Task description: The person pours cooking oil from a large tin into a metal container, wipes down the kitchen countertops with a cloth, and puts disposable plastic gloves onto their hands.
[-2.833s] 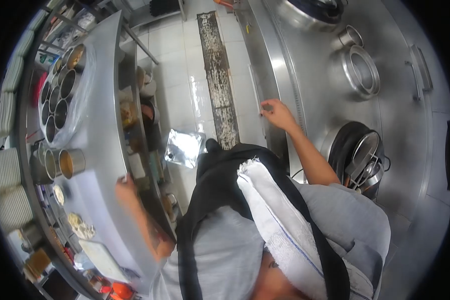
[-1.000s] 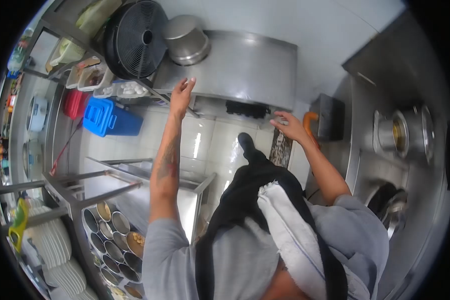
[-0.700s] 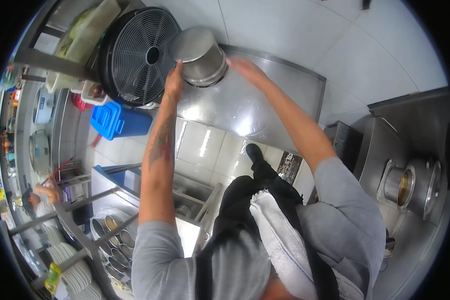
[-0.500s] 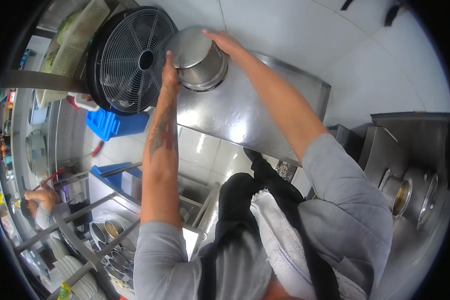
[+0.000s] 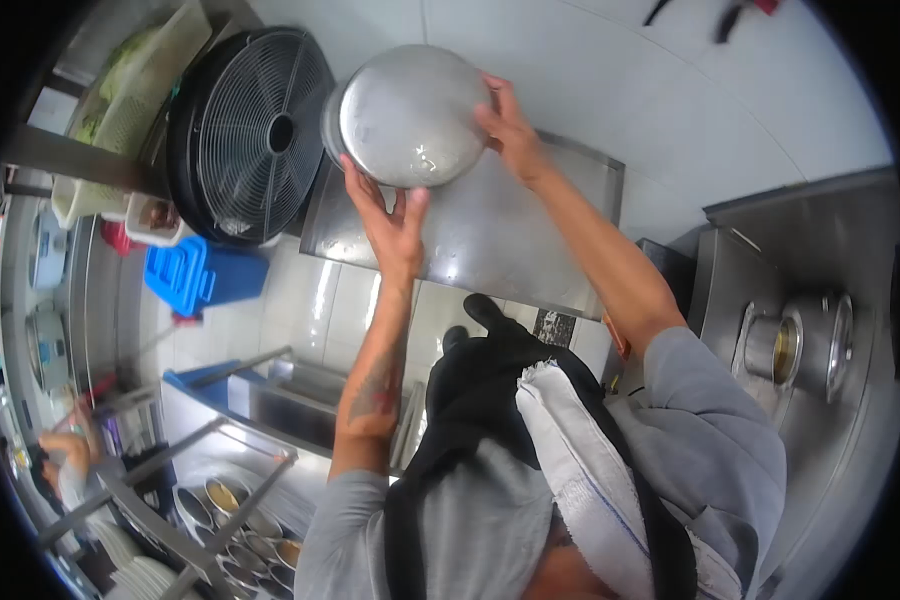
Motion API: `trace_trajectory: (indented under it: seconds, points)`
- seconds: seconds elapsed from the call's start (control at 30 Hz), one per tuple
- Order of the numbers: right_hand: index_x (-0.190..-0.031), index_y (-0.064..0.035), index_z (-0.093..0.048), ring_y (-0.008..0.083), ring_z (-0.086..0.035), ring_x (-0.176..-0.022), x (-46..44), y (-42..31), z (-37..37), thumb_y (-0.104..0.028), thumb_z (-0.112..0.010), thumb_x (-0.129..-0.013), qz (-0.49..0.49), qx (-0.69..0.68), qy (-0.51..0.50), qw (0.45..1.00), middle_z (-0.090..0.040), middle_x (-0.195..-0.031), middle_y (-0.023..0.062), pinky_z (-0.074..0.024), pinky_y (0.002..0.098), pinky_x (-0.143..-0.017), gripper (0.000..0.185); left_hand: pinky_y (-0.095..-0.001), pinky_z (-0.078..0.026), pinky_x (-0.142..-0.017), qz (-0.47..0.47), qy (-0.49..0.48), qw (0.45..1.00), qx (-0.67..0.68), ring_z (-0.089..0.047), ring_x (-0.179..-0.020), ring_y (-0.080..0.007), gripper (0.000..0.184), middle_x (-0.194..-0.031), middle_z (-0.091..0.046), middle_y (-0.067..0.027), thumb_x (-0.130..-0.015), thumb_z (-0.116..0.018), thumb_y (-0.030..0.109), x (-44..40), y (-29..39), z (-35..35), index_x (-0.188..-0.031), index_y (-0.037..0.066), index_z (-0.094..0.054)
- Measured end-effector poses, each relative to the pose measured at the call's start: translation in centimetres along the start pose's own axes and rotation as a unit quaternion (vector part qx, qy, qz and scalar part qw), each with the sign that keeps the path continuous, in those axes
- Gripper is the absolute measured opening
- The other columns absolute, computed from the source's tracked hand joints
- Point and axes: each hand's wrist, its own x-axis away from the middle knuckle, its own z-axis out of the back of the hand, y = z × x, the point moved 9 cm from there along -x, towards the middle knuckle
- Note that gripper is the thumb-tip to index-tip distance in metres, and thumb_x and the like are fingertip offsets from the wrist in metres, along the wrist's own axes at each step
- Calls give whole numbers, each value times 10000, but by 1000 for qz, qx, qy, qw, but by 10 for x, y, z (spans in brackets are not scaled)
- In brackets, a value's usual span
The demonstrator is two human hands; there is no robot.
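A round stainless steel pot [image 5: 415,115] is up in front of me, its smooth, closed face turned toward my head. Part of a rim [image 5: 332,130] shows along its left side; its inside is hidden. My left hand [image 5: 390,220] grips the pot's lower edge, thumb and fingers spread against the metal. On the right side, my right hand [image 5: 510,125] clasps its edge with bent fingers. Below and behind the pot lies a steel table [image 5: 560,215].
A large black fan [image 5: 255,140] stands left of the pot. Nearby are a blue bin [image 5: 205,275] and a metal rack [image 5: 240,415]. Metal pots [image 5: 805,345] sit on the right. Another person [image 5: 70,465] is at far left.
The pot has come up off the steel table and closer to me, tilting its closed face my way. Both hands moved with it, the left shifting right to its lower edge.
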Motion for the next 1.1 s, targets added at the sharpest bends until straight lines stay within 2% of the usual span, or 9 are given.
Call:
trace_trajectory:
  seconds: [0.17,0.3,0.37,0.43,0.5,0.6,0.77,0.83,1.1]
  points:
    - [-1429,-122,-373,238,-441,-1325,93,-122,75,-593,-480,-978,190,-120,28,974,-485,-1405,83,-380,406,-1073,661,-594,-256,-1150,-276,-120,948,105,-71,-1523,-419,920,-1657,15,-188,-851,-730,513,43,109,-52,-1520,147,-216]
    - [-1447,-106,-390,248,-464,-1330,180,-170,116,-588,-390,-992,111,-59,60,990,-497,-1435,110,-438,466,-1011,663,-614,-278,-1092,90,-122,924,350,-418,-1323,-286,886,-1430,-485,-123,-868,-387,826,50,105,-63,-1427,139,-402]
    - [-1522,-153,-341,254,-440,-1366,224,-123,140,-573,-468,-990,21,-68,76,995,-448,-1494,126,-442,536,-997,689,-669,-213,-1109,232,-333,727,554,-375,-1372,-338,1090,-1450,-485,-142,-768,-388,925,79,87,-83,-1497,115,-394]
    - [-1557,-140,-295,386,-341,-1418,288,-98,137,-823,-388,-882,-79,3,173,982,-318,-1580,184,-377,658,-1036,965,-682,-187,-1138,324,-243,831,381,-231,-1480,-381,1179,-1614,-233,-181,-772,-515,862,125,96,-124,-1532,-9,-285]
    - [-1559,-55,-254,415,-201,-1483,348,-71,142,-908,-361,-803,-82,-141,183,970,-199,-1604,263,-305,686,-1097,1144,-535,-326,-1140,329,-234,886,227,-345,-1419,-346,929,-1574,-275,-200,-897,-601,616,160,69,-142,-1513,-15,-310]
    - [-1569,-90,-250,383,-212,-1490,455,-48,170,-879,-397,-821,-44,-143,254,956,-210,-1617,209,-329,660,-1095,1097,-434,-540,-940,380,-333,863,-33,-604,-1153,-335,603,-1319,-545,-218,-926,-627,244,222,10,-175,-1396,-82,-436]
    - [-1578,-122,-247,338,-235,-1487,671,-60,187,-790,-404,-902,-18,-135,434,891,-286,-1587,185,-276,592,-1155,963,-378,-601,-691,429,-510,744,-50,-667,-1004,-334,513,-1238,-582,-232,-879,-577,119,378,-28,-234,-1333,-98,-479]
    - [-1552,-13,-260,391,-344,-1442,790,-80,172,-728,-411,-938,-237,119,552,790,-366,-1549,243,-275,457,-1190,954,-387,-612,-607,431,-578,690,-68,-680,-958,-349,536,-1249,-575,-237,-856,-558,61,457,-31,-263,-1362,-86,-459]
    - [-1453,-37,-455,362,-569,-1251,1189,-96,10,-599,-586,-913,-183,79,908,369,-577,-1346,259,-452,420,-1040,790,-573,-571,-885,441,-817,339,-150,-602,-1130,-376,552,-1270,-548,-221,-815,-534,-7,831,44,-310,-1354,-60,-429]
